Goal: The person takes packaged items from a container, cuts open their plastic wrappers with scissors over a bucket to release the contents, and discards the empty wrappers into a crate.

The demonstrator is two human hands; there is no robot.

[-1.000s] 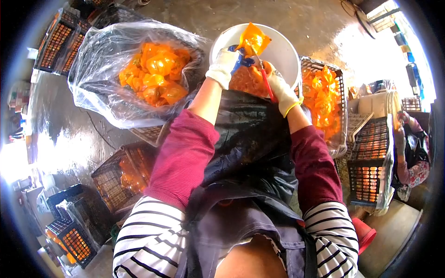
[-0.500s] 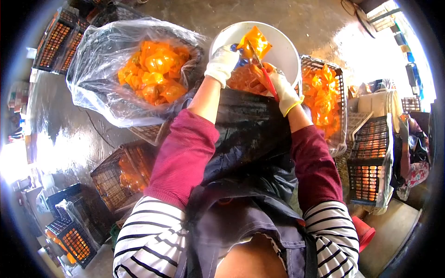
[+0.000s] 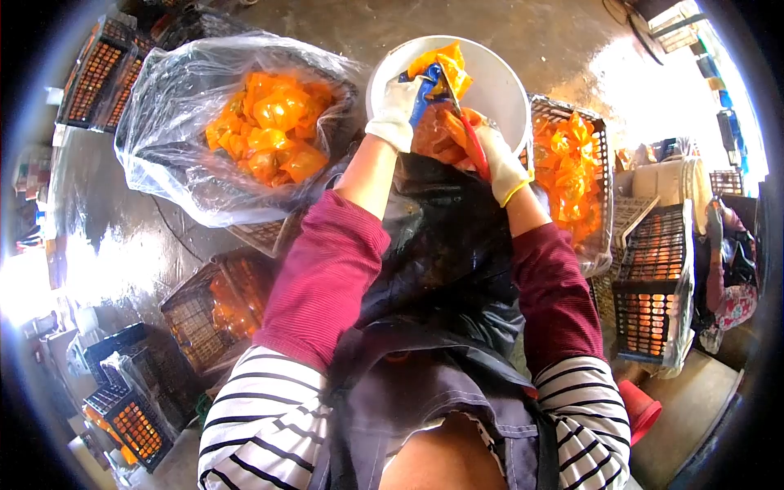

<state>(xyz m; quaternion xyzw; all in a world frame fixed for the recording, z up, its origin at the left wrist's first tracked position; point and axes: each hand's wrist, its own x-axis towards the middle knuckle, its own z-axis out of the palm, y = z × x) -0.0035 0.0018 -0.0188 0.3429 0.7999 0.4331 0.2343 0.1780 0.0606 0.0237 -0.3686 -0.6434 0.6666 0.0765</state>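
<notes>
My left hand (image 3: pixel 402 104), in a white glove with blue fingertips, pinches a shiny orange packet (image 3: pixel 454 69) over a white bucket (image 3: pixel 505 82). Red-handled scissors (image 3: pixel 474 149) are in my right hand (image 3: pixel 495 155), gloved in white with a yellow cuff edge. The scissor blades point up and lie against the packet's near side; whether they are parted I cannot tell. Reddish-orange material (image 3: pixel 431 140) shows in the near part of the bucket, partly hidden by my hands.
Left of the bucket, a clear plastic-lined crate (image 3: pixel 175 122) holds orange packets. Another crate (image 3: pixel 606 196) of them stands close on the right. Black crates (image 3: pixel 649 286) and a co-worker (image 3: pixel 735 261) are at the far right. A tipped crate (image 3: pixel 192 318) lies lower left.
The orange packet has turned and its shape has crumpled. My left hand has rotated, showing more blue fingertips. My right hand with the scissors has barely shifted.
</notes>
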